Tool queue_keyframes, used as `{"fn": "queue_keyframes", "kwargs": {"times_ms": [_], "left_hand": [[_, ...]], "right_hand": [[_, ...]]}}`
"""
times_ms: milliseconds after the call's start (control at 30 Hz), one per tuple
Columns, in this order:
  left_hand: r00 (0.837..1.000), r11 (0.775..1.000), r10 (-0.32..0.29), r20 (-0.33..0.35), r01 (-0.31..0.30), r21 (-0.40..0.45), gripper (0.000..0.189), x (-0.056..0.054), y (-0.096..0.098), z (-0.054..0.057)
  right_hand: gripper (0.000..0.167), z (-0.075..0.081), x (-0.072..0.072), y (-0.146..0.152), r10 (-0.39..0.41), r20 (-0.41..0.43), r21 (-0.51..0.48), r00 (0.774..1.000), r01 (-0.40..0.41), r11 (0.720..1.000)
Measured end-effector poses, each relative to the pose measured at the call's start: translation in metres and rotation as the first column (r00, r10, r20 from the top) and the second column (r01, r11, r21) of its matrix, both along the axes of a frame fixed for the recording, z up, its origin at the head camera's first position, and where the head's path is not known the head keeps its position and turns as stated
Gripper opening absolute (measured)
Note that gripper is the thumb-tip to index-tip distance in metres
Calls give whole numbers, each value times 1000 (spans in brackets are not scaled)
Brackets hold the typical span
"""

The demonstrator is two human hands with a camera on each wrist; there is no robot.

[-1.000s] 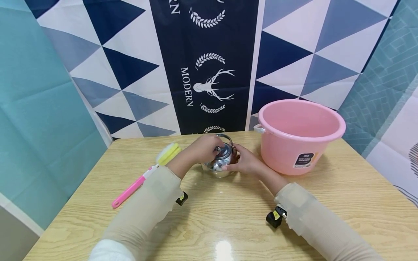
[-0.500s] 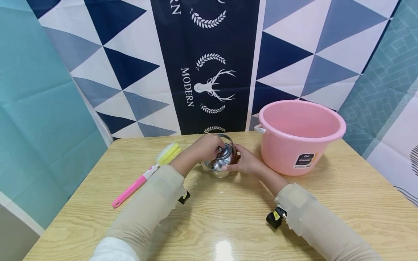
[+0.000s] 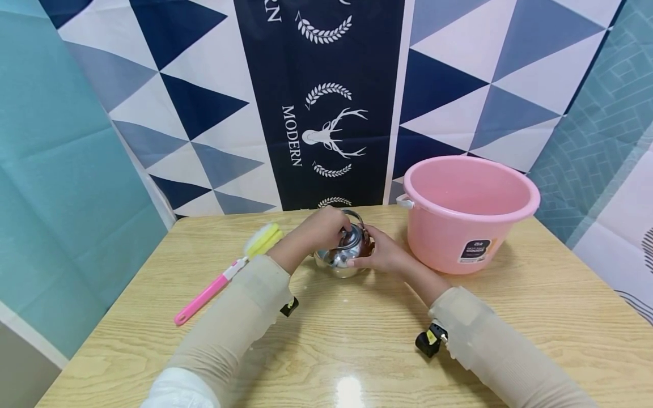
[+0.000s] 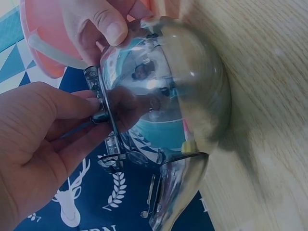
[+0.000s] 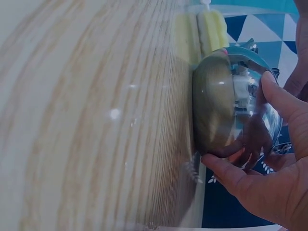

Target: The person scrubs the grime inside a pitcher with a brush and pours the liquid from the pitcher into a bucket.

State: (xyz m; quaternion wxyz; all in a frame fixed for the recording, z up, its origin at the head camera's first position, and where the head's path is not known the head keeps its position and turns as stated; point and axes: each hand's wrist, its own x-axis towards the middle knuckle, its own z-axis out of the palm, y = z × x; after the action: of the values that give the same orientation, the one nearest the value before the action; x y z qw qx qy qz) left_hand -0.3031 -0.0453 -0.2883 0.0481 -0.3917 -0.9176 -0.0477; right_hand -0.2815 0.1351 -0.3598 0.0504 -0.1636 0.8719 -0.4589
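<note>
A shiny metal kettle [image 3: 339,265] stands on the wooden table, with its arched handle [image 3: 357,217] upright behind the lid. My left hand [image 3: 323,229] reaches over the kettle from the left. In the left wrist view, thumb and fingers of that hand pinch the lid knob [image 4: 99,115], and the lid sits on the body. The spout [image 4: 178,180] shows in this view too. My right hand [image 3: 382,252] grips the kettle's right side, its thumb and fingers spread around the rounded body, as the right wrist view also shows.
To the left lies a cleaning brush [image 3: 216,289] with a pink handle and a yellow and white sponge head [image 3: 262,241]. A large pink bucket [image 3: 439,241] stands close to the right hand. A patterned cloth [image 3: 209,113] hangs behind the table.
My left hand and forearm have shifted slightly to the right over the lid. The right hand, kettle, brush and bucket stay in place.
</note>
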Motion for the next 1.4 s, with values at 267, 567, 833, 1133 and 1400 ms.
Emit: {"fn": "queue_keyframes", "kwargs": {"times_ms": [267,567,833,1133,1400], "left_hand": [[999,999,-30,-18,30,14,16,1,-1,3],[1000,1000,-14,-17,14,-6,18,3,-2,9],[1000,1000,-17,-21,16,-23,15,7,-3,15],[1000,999,-24,-9,24,-23,16,14,-9,20],[998,998,-61,-11,60,-9,18,22,-16,23]], "right_hand": [[94,-1,0,0,-3,-4,2,1000,3,1000],[93,-1,0,0,-13,2,8,1000,13,1000],[94,-3,-1,0,13,-15,-42,1000,-14,999],[97,-1,0,0,6,1,-29,1000,-6,1000],[97,-1,0,1,2,-11,-22,1000,-3,1000]]}}
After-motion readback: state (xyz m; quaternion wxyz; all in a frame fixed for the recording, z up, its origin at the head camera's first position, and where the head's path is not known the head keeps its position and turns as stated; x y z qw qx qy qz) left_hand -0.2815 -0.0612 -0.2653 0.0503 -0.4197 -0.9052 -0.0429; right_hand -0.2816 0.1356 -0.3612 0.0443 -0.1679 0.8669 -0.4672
